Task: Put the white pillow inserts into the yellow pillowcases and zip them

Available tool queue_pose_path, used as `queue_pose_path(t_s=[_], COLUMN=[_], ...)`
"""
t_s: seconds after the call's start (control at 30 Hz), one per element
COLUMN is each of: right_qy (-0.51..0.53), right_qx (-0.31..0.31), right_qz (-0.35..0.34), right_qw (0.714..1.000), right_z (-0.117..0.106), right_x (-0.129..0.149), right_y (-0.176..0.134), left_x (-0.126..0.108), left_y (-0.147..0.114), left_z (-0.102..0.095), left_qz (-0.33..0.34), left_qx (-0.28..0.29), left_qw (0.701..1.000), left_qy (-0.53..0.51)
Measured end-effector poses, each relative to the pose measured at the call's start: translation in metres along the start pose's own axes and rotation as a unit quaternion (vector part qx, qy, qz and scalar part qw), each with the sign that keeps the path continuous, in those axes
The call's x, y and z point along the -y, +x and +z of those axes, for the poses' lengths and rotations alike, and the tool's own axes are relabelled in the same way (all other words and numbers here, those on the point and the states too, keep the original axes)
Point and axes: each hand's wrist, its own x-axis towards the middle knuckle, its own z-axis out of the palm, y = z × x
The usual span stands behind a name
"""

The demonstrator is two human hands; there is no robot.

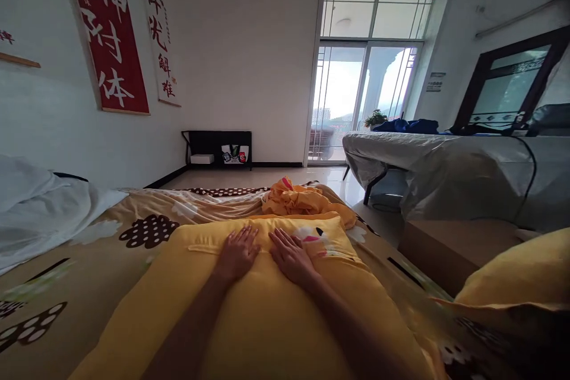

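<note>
A large yellow pillow (267,309) lies in front of me on a patterned brown bedspread (102,273). My left hand (238,252) rests flat on its far part, fingers stretched out and pointing away from me. Beside it, my right hand (291,255) also presses flat on the yellow fabric, with a small gap between the two. A printed white and pink figure (316,240) shows on the cover just right of my right hand. Past the pillow's far edge sits a crumpled orange-yellow cloth (298,197).
White bedding (40,214) is heaped at the left. At the right are a cardboard box (445,246), another yellow pillow (525,270) and a table under plastic sheeting (463,169). A low black bench (214,145) stands by the far wall, left of the glass door (367,101).
</note>
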Motion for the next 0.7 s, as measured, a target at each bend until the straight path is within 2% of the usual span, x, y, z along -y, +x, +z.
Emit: queue_pose_path(t_s=[0.07,0.13,0.27,0.37,0.5,0.6,0.7], right_qy=[0.020,0.034,0.040,0.028,0.007,-0.009,-0.021], right_qx=[-0.003,-0.003,-0.031,-0.052,-0.025,0.012,0.038], right_qz=[-0.006,-0.011,0.021,0.048,0.036,0.021,0.042], right_qw=[1.000,0.999,0.998,0.997,0.999,1.000,0.998], right_z=[0.003,-0.001,-0.005,-0.002,-0.005,-0.012,-0.022], right_x=[-0.005,-0.010,-0.012,-0.009,-0.013,-0.021,-0.035], right_y=[-0.008,-0.010,-0.003,-0.001,-0.008,-0.017,-0.026], left_x=[0.006,0.012,0.012,0.007,0.010,0.027,0.056], left_y=[-0.010,-0.016,-0.013,-0.011,-0.014,-0.019,-0.026], left_z=[0.009,0.008,-0.002,-0.003,-0.001,-0.006,-0.013], left_qz=[0.022,0.031,0.004,-0.010,0.015,0.029,-0.017], left_qx=[0.004,0.010,0.031,0.034,0.044,0.063,0.059], left_qw=[1.000,0.999,0.999,0.999,0.999,0.997,0.998], left_qy=[-0.021,-0.038,-0.036,-0.025,-0.017,-0.029,-0.020])
